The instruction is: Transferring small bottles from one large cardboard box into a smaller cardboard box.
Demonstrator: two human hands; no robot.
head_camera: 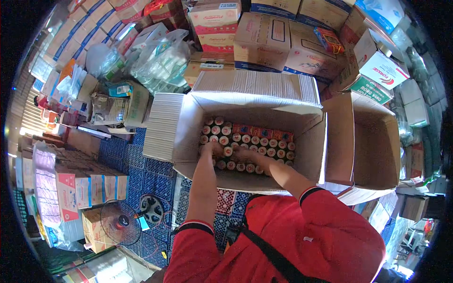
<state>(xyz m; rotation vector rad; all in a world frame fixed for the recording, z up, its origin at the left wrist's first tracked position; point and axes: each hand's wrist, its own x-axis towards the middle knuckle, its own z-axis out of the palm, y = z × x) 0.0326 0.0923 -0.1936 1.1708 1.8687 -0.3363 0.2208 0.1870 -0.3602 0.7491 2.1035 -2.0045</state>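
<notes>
Both my arms reach down into a large open cardboard box [249, 106]. Its floor holds rows of small upright containers [271, 152] with pale round tops bearing red marks; whether they are jars or bottles I cannot tell. Along the box's far inner wall lie several red printed packs [263, 132]. My left hand [213, 150] is among the containers, left of one that stands a little higher [228, 151]. From the right, my right hand [243, 154] comes close to that same container. The fingers of both hands are shaded and partly hidden, so their grip is unclear.
An empty-looking open carton [375, 141] adjoins the box on the right. Stacked cartons [262, 42] and bags of clear plastic [162, 60] stand beyond it. A fan [121, 222] is at the lower left, near cartons [92, 187] on blue lattice floor tiles [152, 180].
</notes>
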